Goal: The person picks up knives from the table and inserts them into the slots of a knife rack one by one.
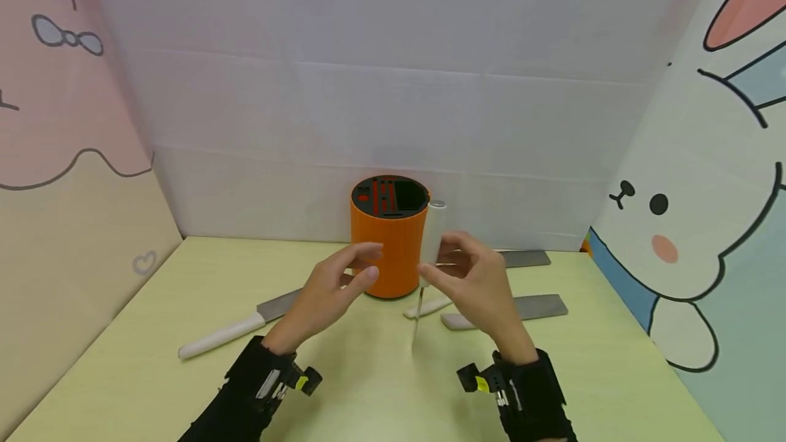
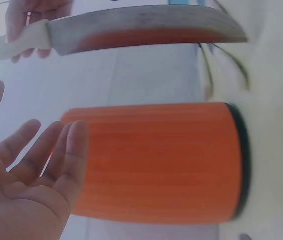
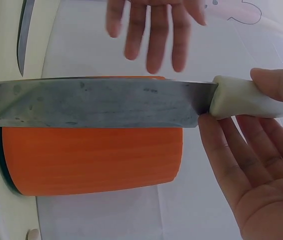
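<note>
My right hand (image 1: 479, 282) grips a kitchen knife (image 1: 433, 234) by its white handle, in front of the right edge of the orange knife block (image 1: 385, 251). Its blade (image 3: 106, 103) points down toward the table and appears broad and grey in the right wrist view. My left hand (image 1: 325, 299) is raised in front of the block's left side, fingers loosely spread and holding nothing. Slots and openings show in the block's dark top (image 1: 389, 196). In the left wrist view, the held knife (image 2: 146, 30) appears apart from my left fingers (image 2: 74, 155).
On the pale yellow table (image 1: 368, 387), a white-handled knife (image 1: 224, 335) lies at left, partly behind my left hand. More knives lie at right, including a broad blade (image 1: 540, 306) and another blade (image 1: 526, 258) farther back. A white wall (image 1: 393, 108) stands behind the block.
</note>
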### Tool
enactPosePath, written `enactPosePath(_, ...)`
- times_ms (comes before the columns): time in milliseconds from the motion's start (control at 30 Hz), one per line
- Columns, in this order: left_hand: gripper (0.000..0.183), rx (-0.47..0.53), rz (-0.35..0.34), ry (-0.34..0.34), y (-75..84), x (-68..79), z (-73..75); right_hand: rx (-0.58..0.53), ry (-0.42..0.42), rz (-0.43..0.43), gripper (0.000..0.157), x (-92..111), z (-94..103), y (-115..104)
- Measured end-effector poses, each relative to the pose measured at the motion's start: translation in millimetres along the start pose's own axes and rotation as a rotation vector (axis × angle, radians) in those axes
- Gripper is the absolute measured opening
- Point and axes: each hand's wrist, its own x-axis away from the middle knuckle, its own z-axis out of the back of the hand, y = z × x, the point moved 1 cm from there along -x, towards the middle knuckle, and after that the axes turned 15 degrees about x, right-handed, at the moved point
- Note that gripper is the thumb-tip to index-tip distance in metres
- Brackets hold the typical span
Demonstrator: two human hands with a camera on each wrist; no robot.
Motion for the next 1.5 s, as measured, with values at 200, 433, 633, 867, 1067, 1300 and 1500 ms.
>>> enactPosePath(200,0.037,0.031,-0.098,0.025,22.1,-30.9,-8.4,0.013,-0.008,0.022,0.036,0.2,-0.1,0.8)
enactPosePath(433,0.038,0.068,-0.173,0.024,50.7,-55.8,-21.3,0.000,-0.019,0.058,0.035,-0.9,1.3,0.4)
enactPosePath(633,0.033,0.058,-0.213,0.053,64.0,-66.4,-26.9,-0.005,-0.015,0.063,0.033,-1.7,-0.6,0.3)
enactPosePath(867,0.033,0.059,-0.241,0.055,70.0,-70.5,-30.6,0.012,-0.011,0.077,0.031,-1.8,-2.5,-0.5)
enactPosePath(1067,0.037,0.043,-0.234,0.064,71.5,-69.8,-35.9,0.035,0.000,0.059,0.033,0.5,-2.7,-1.0)
enactPosePath(1300,0.036,0.031,-0.247,0.070,71.8,-70.0,-38.1,0.039,0.004,0.057,0.030,0.6,-1.5,-1.7)
enactPosePath(1500,0.034,0.038,-0.238,0.073,70.0,-69.1,-39.3,0.026,0.006,0.055,0.029,0.2,-2.3,-2.1)
